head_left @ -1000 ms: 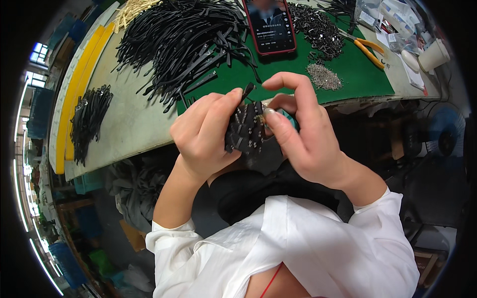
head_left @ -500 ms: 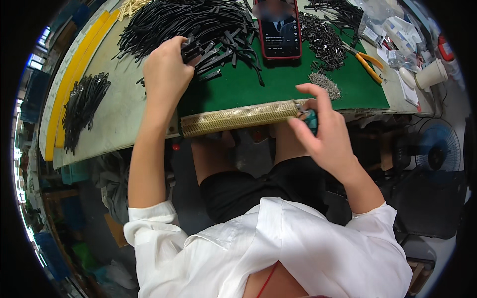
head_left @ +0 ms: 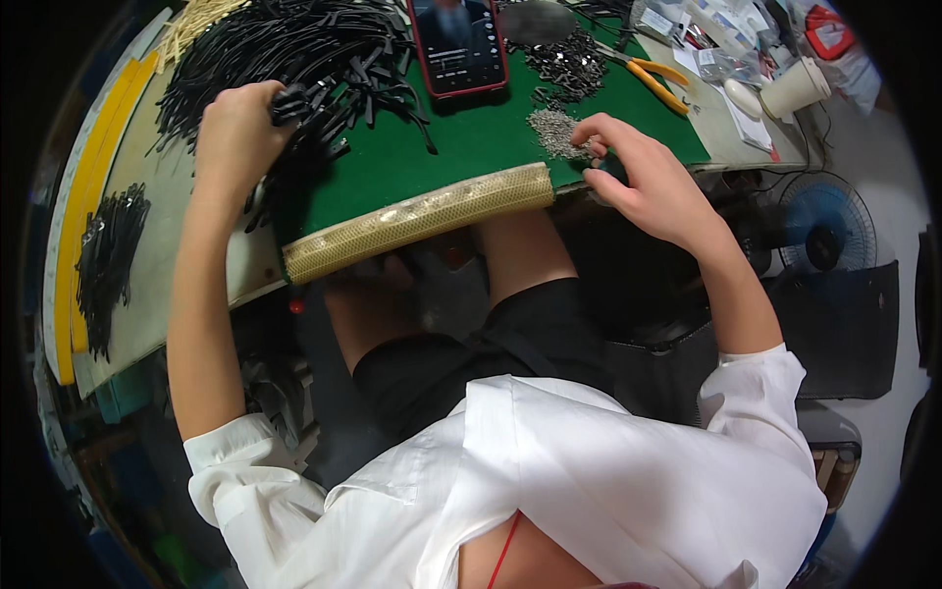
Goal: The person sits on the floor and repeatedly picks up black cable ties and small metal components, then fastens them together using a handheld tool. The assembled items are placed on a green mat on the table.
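Note:
My left hand [head_left: 238, 134] is closed around dark glasses temples [head_left: 290, 104], at the front of a big heap of black glasses temples [head_left: 280, 44]; most of its fingers are hidden. My right hand [head_left: 643, 177] is at the near edge of a small pile of tiny silvery metal parts, probably screws [head_left: 555, 132]. Its thumb and forefinger are bent toward each other over that edge. Tucked in its palm is a dark teal tool [head_left: 612, 170], mostly covered; the working end cannot be made out.
A green mat [head_left: 392, 177] has a gold mesh-covered roll [head_left: 422, 218] along its front edge. Behind lie a red-cased phone [head_left: 457, 49], small dark parts [head_left: 569, 69] and orange-handled pliers [head_left: 659, 83]. A white cup [head_left: 795, 90] stands right; more temples [head_left: 110, 260] lie left.
My right hand has moved from the mesh roll's right end out to the pile of tiny metal parts. My left hand stays by the heap with its temples. The whole view has shifted.

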